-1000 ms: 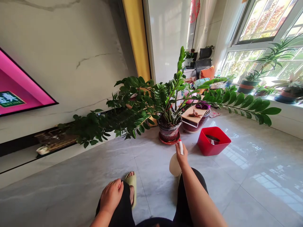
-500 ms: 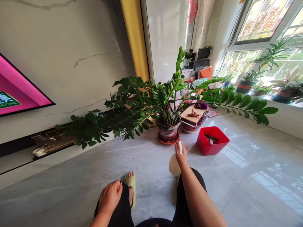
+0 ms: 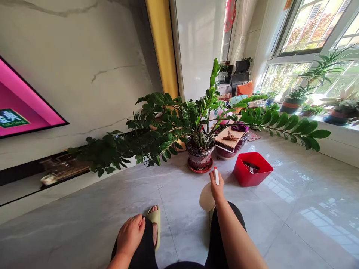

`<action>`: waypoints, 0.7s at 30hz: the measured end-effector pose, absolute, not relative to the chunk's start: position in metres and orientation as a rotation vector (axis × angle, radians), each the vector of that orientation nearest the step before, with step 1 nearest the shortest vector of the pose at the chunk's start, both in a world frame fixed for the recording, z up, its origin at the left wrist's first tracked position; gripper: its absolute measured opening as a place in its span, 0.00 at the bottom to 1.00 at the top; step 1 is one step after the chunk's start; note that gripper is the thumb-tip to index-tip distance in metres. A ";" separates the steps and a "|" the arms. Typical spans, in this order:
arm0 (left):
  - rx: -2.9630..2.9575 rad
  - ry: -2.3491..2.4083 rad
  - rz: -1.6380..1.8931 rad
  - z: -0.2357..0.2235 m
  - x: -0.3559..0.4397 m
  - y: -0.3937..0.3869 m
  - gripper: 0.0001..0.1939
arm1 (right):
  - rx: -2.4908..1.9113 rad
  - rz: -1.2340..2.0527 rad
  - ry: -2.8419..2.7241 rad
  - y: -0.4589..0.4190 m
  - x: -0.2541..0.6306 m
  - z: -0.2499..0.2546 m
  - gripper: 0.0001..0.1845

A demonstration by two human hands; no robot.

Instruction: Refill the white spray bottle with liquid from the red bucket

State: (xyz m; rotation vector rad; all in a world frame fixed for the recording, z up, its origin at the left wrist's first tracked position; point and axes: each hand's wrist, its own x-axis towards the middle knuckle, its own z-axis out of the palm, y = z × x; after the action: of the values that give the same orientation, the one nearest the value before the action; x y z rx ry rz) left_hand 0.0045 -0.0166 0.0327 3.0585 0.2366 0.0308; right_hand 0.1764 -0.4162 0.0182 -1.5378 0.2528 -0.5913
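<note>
My right hand (image 3: 217,187) is wrapped round the neck of a spray bottle (image 3: 206,198) with a cloudy pale body and a white-and-red spray head. Held above the floor, the bottle stands just in front of a potted plant (image 3: 200,134) with long arching stems and glossy green leaves. Its dark glazed pot (image 3: 200,157) sits in a reddish saucer (image 3: 199,170), a short way beyond the spray head. My left hand (image 3: 131,234) lies on my left knee, fingers draped over it, holding nothing.
A red square bin (image 3: 248,179) with a dark object inside stands right of the plant. Behind it, a board (image 3: 228,141) with dried bits rests on a striped round pot (image 3: 238,147). Potted plants line the windowsill (image 3: 314,119). A low wall shelf (image 3: 33,186) is at left.
My right hand and the spray bottle have shifted slightly toward me, and the spray head has tilted a little. The view has moved slightly; my left hand stays on the knee.
</note>
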 end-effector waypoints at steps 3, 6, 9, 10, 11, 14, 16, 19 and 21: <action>3.067 0.251 0.011 0.035 0.006 -0.018 0.18 | -1.561 -0.632 0.233 -0.417 0.177 0.019 0.24; 3.080 0.254 0.007 0.035 0.006 -0.019 0.18 | -1.560 -0.638 0.223 -0.417 0.178 0.018 0.24; 3.092 0.268 -0.004 0.035 0.006 -0.019 0.18 | -1.535 -0.611 0.259 -0.417 0.179 0.015 0.26; 3.094 0.270 -0.007 0.035 0.006 -0.019 0.18 | -1.516 -0.602 0.277 -0.417 0.179 0.014 0.26; 3.094 0.270 -0.009 0.034 0.006 -0.019 0.18 | -1.491 -0.593 0.296 -0.417 0.179 0.014 0.27; 3.085 0.260 -0.014 0.033 0.006 -0.018 0.18 | -1.398 -0.565 0.357 -0.416 0.180 0.014 0.29; 3.080 0.254 -0.001 0.032 0.007 -0.017 0.18 | -1.361 -0.548 0.380 -0.416 0.180 0.014 0.29; 3.073 0.254 0.028 0.031 0.006 -0.016 0.18 | -1.393 -0.547 0.352 -0.416 0.179 0.016 0.28; 3.062 0.251 0.030 0.032 0.005 -0.017 0.18 | -1.440 -0.563 0.323 -0.416 0.177 0.018 0.27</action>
State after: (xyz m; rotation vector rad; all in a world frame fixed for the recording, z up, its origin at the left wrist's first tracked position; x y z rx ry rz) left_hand 0.0052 -0.0168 0.0321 3.0621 0.2507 0.0298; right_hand 0.1772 -0.4162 0.0182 -1.4404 0.3233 -0.5627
